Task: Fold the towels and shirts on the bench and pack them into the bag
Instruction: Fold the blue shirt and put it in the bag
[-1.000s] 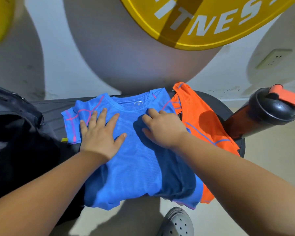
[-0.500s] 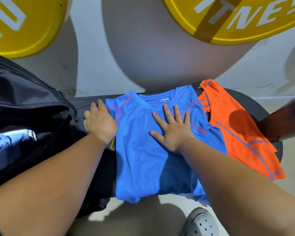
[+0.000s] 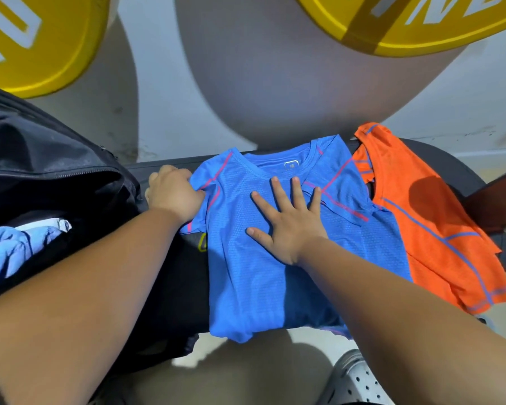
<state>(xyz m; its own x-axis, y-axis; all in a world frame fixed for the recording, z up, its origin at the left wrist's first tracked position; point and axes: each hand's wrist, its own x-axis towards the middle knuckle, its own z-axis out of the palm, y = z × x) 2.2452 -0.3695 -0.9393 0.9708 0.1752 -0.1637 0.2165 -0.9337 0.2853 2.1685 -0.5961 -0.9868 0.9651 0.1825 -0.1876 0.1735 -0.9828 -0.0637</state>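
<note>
Head view: a second ago the left hand [image 3: 173,194] lay flat on the blue shirt [image 3: 260,273]; now it has slid to the shirt's edge nearest the bag [image 3: 56,176] and curls round the sleeve [image 3: 200,206], seemingly pinching it. The right hand [image 3: 287,223], curled before, is now spread flat, fingers straight, pressing the chest. The other sleeve looks folded in, so this one is probably next. The shirt lies on the bench [image 3: 450,162], overlapping the orange shirt [image 3: 438,217], not yet packed
</note>
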